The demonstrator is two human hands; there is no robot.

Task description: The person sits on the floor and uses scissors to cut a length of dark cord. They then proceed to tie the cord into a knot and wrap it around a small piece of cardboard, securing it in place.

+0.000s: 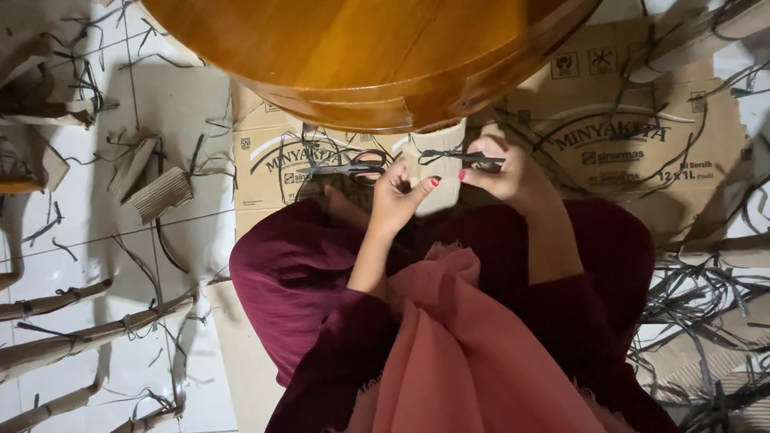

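Hands first: the right hand [507, 172] sits just right of the frame's centre, fingers closed on a thin dark strip [449, 155] that runs roughly sideways, its free end poking left toward the other hand. The left hand [399, 195] is just beside it, a bit lower, thumb stuck out to the right and fingers curled loosely. I can't tell if it's actually pinching the strip's end or only touching it. So the strip's long axis goes left-right between the two hands, with the right one clearly owning it.

Scissors [350, 168] lie just left of the left hand, on the printed cardboard [265, 172], handles nearest that hand and blades pointing away to the left. Left hand is way nearer to them than the right.

Further out: a round wooden table [369, 56] edge fills the top centre, more flattened cardboard at upper right, rolled cardboard sticks [64, 345] on the white tiled floor [96, 248] at lower left, and a mess of dark strips at lower right.
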